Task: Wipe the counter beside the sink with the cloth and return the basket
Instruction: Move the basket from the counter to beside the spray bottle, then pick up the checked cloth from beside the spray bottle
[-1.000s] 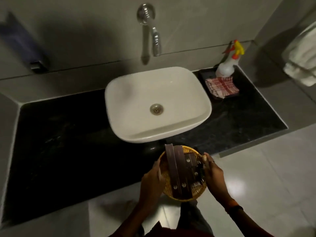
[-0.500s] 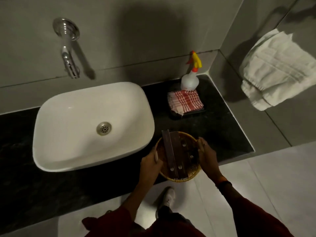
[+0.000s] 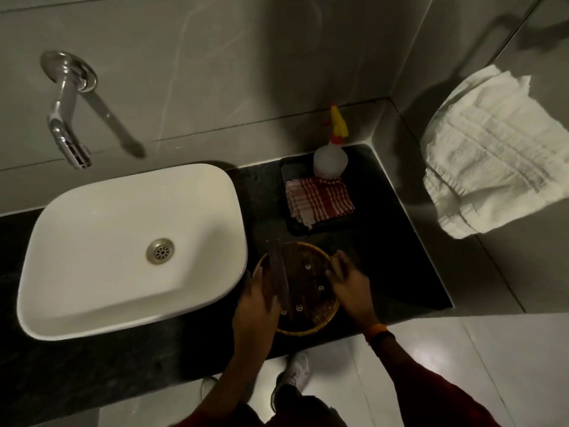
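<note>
A round yellow woven basket (image 3: 320, 322) with dark flat packets in it is over the black counter (image 3: 400, 272), right of the white sink (image 3: 129, 241). My left hand (image 3: 255, 306) grips its left rim and my right hand (image 3: 348, 282) grips its right rim. Whether the basket rests on the counter I cannot tell. A folded red-and-white checked cloth (image 3: 320, 200) lies on a black tray (image 3: 326, 226) behind the basket.
A white spray bottle (image 3: 330, 160) with a yellow trigger stands at the tray's back. A white towel (image 3: 489, 161) hangs on the right wall. A chrome tap (image 3: 66, 109) juts from the wall over the sink. My shoes stand on the grey floor below.
Both hands have carried the basket from in front of the sink rightward and forward, over the counter beside the sink. The view has swung right.
</note>
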### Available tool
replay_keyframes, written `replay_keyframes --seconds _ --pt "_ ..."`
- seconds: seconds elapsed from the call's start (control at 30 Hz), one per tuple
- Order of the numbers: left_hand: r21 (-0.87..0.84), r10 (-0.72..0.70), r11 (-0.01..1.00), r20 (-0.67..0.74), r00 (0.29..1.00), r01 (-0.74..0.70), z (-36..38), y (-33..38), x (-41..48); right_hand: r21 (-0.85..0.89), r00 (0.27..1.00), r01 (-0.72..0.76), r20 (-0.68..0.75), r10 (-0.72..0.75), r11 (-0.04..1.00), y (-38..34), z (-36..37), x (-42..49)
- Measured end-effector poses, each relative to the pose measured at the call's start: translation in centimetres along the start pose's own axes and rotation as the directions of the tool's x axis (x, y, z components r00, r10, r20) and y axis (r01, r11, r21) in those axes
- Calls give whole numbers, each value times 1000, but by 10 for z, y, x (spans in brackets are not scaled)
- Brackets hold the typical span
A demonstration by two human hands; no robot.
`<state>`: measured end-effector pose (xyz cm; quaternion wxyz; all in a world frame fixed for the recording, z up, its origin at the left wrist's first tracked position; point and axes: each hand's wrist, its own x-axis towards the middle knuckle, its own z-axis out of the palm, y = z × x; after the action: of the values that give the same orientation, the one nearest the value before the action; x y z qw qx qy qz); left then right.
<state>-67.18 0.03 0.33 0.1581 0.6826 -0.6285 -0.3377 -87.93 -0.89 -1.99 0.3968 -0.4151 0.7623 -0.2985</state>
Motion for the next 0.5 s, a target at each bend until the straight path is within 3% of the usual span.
replay_keyframes --seconds 0.1,0.17,0.27,0.37,0.5 --pt "54 179 983 -111 978 -174 5 32 -4 159 995 -77 -52 87 984 -6 -16 22" --pt "32 237 971 -117 964 -235 7 54 26 176 993 -42 -102 61 983 -17 -28 51" --pt "-88 219 972 -6 976 -219 10 87 98 70 990 3 -143 7 998 -38 -41 101" --pt "-163 248 957 17 969 -242 20 117 168 -18 993 80 -88 -81 997 -54 -43 148" --pt "-52 72 997 130 989 -65 47 130 237 -197 995 89 -18 -94 976 -57 -38 193"
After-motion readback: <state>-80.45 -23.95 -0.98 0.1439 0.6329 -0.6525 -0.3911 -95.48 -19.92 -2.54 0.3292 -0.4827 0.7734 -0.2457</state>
